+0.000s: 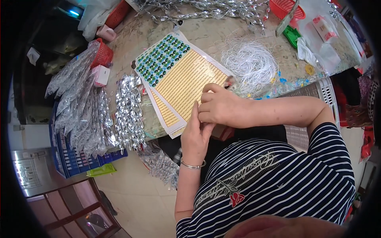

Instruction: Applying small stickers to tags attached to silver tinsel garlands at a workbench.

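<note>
My right hand (222, 104) is bent over the near right edge of a sticker sheet (186, 83), its fingers curled in. Close against it, my left hand (195, 135), with a silver bangle at the wrist, points upward with fingers pressed together. The fingertips meet, and whatever they pinch is hidden or too small to name. The sheet carries rows of green and blue eye-shaped stickers (162, 57) at its far left; the rest is yellow backing with dark lines. More sheets lie beneath it. Right of the sheet sits a tangled heap of white string (251, 65).
Silver leaf-shaped strands (129, 113) hang over the table's left edge beside clear-wrapped bundles (81, 107). More silver strands (210, 10) lie along the back. A red basket (287, 8), a green tray (292, 36) and a tissue pack (324, 28) stand far right.
</note>
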Demonstrator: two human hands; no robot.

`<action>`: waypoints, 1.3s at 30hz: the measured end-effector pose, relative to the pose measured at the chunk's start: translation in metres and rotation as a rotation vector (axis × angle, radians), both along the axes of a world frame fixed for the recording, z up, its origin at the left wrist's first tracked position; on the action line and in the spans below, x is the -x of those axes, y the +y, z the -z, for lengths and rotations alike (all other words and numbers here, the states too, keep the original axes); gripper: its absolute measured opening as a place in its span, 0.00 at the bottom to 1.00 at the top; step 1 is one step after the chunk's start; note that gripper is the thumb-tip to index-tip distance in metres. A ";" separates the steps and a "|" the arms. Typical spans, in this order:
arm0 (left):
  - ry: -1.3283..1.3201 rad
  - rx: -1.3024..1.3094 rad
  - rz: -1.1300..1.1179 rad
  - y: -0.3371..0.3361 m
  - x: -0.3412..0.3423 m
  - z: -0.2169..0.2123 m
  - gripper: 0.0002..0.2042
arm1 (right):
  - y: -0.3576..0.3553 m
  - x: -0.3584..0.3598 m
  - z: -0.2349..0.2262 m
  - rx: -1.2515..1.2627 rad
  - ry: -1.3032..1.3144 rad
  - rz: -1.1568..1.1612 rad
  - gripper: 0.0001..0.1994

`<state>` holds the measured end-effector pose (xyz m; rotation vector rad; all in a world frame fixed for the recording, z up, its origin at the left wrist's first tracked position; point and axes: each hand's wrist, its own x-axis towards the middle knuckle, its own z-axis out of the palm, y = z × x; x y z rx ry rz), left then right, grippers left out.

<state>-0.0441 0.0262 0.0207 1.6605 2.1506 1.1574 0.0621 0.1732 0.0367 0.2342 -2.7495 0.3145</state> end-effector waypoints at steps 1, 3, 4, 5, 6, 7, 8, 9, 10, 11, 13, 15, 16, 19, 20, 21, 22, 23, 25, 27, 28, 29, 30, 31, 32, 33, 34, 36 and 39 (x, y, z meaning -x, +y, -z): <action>-0.064 0.051 0.005 -0.004 0.000 0.007 0.26 | 0.000 -0.004 0.000 0.004 -0.004 0.005 0.09; -0.133 0.109 0.011 -0.012 0.000 0.014 0.24 | 0.001 -0.011 0.002 0.056 0.110 0.115 0.10; -0.144 0.108 0.014 -0.016 0.000 0.016 0.21 | 0.005 -0.016 0.003 0.059 0.106 0.117 0.10; -0.154 0.107 0.015 -0.018 -0.001 0.017 0.17 | 0.009 -0.021 0.005 0.135 0.125 0.210 0.10; -0.267 0.057 0.007 -0.020 -0.004 0.019 0.14 | 0.012 -0.025 0.006 0.211 0.144 0.302 0.10; -0.271 0.061 0.006 -0.023 -0.005 0.017 0.14 | 0.012 -0.028 0.008 0.215 0.139 0.302 0.10; -0.376 0.177 0.017 -0.026 -0.005 0.015 0.14 | 0.013 -0.030 0.012 0.427 0.028 0.262 0.10; -0.481 0.293 0.029 -0.027 -0.006 0.014 0.14 | 0.012 -0.031 0.016 0.637 -0.085 0.219 0.10; -0.610 0.288 0.050 -0.027 -0.006 0.020 0.12 | 0.009 -0.030 0.022 0.620 -0.010 0.148 0.09; -0.614 0.293 0.050 -0.025 -0.008 0.019 0.12 | 0.005 -0.030 0.024 0.624 -0.013 0.149 0.09; -1.062 0.253 0.172 -0.022 -0.011 0.009 0.12 | -0.007 -0.025 0.025 0.620 -0.023 0.021 0.09; -1.059 0.345 0.215 -0.023 -0.004 0.013 0.11 | -0.011 -0.020 0.025 0.677 -0.077 -0.012 0.08; -0.902 0.334 0.212 -0.027 0.000 0.024 0.12 | -0.009 -0.015 0.028 0.681 -0.017 -0.003 0.08; -0.721 0.318 0.173 -0.026 -0.003 0.026 0.11 | 0.028 -0.007 0.050 0.577 0.164 0.186 0.05; -0.801 0.333 0.138 -0.029 -0.003 0.026 0.12 | 0.044 -0.005 0.051 0.472 0.188 0.327 0.06; -0.878 0.347 0.110 -0.030 -0.004 0.026 0.14 | 0.065 -0.003 0.060 0.352 0.216 0.430 0.07; -0.889 0.368 0.086 -0.032 -0.005 0.027 0.15 | 0.084 0.003 0.065 0.279 0.205 0.482 0.08; -0.890 0.368 0.082 -0.034 -0.004 0.028 0.15 | 0.096 0.010 0.070 0.280 0.203 0.479 0.08; -0.890 0.413 0.124 -0.037 -0.004 0.030 0.15 | 0.109 0.024 0.079 0.225 0.167 0.657 0.07; -0.920 0.400 0.116 -0.040 -0.004 0.030 0.15 | 0.116 0.029 0.087 0.216 0.094 0.706 0.07; -0.928 0.395 0.111 -0.041 -0.004 0.032 0.15 | 0.118 0.032 0.090 0.208 0.021 0.751 0.07; -0.935 0.390 0.108 -0.043 -0.005 0.034 0.15 | 0.121 0.033 0.094 0.207 0.022 0.742 0.07; -0.936 0.385 0.102 -0.044 -0.005 0.035 0.15 | 0.123 0.033 0.098 0.196 0.021 0.754 0.06; -0.953 0.391 0.087 -0.045 -0.004 0.035 0.15 | 0.122 0.034 0.095 0.186 0.020 0.771 0.06; -0.969 0.396 0.075 -0.047 -0.004 0.036 0.15 | 0.121 0.034 0.092 0.185 0.020 0.771 0.06; -0.969 0.395 0.077 -0.048 -0.003 0.036 0.15 | 0.120 0.032 0.088 0.211 0.064 0.756 0.06; -0.960 0.371 0.073 -0.051 -0.003 0.036 0.15 | 0.117 0.032 0.079 0.238 0.108 0.738 0.05; -0.956 0.332 0.045 -0.051 -0.004 0.034 0.15 | 0.112 0.026 0.057 0.272 0.165 0.674 0.05; -0.937 0.267 -0.022 -0.052 0.000 0.030 0.14 | 0.081 0.016 0.014 0.479 0.174 0.526 0.04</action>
